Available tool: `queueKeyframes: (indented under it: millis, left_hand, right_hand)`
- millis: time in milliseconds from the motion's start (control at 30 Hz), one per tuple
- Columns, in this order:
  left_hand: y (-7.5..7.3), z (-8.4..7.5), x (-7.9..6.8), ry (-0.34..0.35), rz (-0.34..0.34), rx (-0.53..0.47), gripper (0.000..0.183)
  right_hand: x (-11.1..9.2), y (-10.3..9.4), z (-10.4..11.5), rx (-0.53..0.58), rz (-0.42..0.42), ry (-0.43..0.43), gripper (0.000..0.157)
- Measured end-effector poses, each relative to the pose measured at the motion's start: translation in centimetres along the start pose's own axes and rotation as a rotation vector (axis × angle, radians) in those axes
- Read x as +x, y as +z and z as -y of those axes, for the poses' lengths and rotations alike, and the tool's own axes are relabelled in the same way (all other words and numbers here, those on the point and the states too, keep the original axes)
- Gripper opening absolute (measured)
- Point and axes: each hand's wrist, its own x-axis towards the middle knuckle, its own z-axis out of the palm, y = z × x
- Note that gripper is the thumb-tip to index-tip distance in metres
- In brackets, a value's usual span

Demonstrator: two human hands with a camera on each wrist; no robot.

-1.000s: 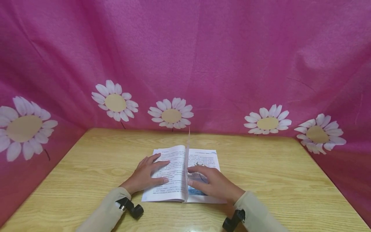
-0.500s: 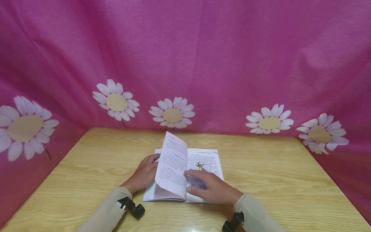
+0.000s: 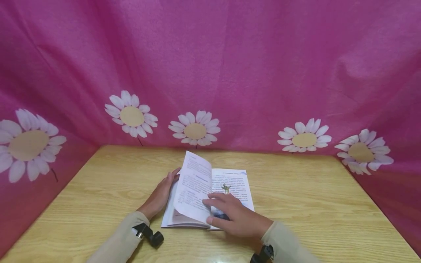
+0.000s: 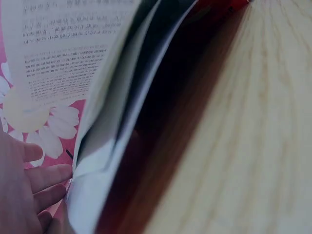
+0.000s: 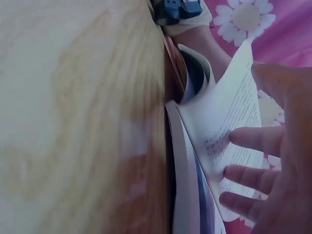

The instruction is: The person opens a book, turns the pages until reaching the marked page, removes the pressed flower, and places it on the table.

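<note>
An open book (image 3: pixel 231 179) lies on the table, with one printed page (image 3: pixel 194 186) standing raised and leaning left in the head view. My left hand (image 3: pixel 161 193) is at the book's left edge, partly hidden behind that page. In the left wrist view its fingers (image 4: pixel 48 178) lie extended beside the book's edge, and the left pages stand tilted off the wood. My right hand (image 3: pixel 235 213) reaches across the right page to the fold, fingers spread. The right wrist view shows its fingertips (image 5: pixel 236 136) against the raised page. A plant picture (image 3: pixel 226 188) is visible on the right page.
The light wooden table (image 3: pixel 312 204) extends round the book on all sides. Behind it hangs a pink curtain (image 3: pixel 250 73) printed with large white daisies. A black wrist camera (image 3: pixel 152 237) is strapped over each beige sleeve (image 3: pixel 115 237).
The page that stood upright at the fold has swung over to the left. My left hand has slid from the left page to the book's outer edge. The right hand has shifted slightly left.
</note>
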Motion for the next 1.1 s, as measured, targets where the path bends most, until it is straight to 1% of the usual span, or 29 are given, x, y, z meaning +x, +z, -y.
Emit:
queueKeyframes:
  millis: [100,267,400,567,633,700,867,967,1100]
  left_hand:
    - [0.0,-0.1,-0.1,0.008,-0.006,-0.016,0.067]
    - [0.0,0.1,-0.2,0.043,0.003,-0.049,0.064]
    - [0.0,0.1,-0.2,0.044,0.014,-0.026,0.066]
    - [0.1,0.0,-0.1,0.056,-0.002,0.072,0.063]
    - [0.1,0.0,0.0,0.074,-0.007,0.133,0.06]
    - [0.1,0.1,0.0,0.109,-0.008,0.197,0.058]
    - [0.0,0.4,-0.1,0.234,0.02,0.38,0.05]
    - [0.0,0.5,-0.3,0.281,0.037,0.447,0.05]
    - [0.0,0.5,-0.5,0.321,0.059,0.491,0.055]
  right_hand:
    - [-0.1,0.3,0.4,-0.039,0.026,0.013,0.058]
    - [-0.2,0.8,0.6,-0.076,0.003,-0.015,0.056]
    - [-0.2,1.1,0.7,-0.096,-0.008,0.005,0.056]
    - [-0.2,1.5,1.1,-0.126,0.0,0.045,0.058]
    - [-0.2,1.5,1.2,-0.145,0.003,0.052,0.058]
    - [-0.1,1.6,1.3,-0.158,0.005,0.055,0.058]
    - [-0.1,1.7,1.3,-0.184,0.005,0.051,0.058]
    - [-0.1,1.7,1.4,-0.197,0.011,0.057,0.058]
    - [0.0,1.7,1.4,-0.207,0.019,0.068,0.059]
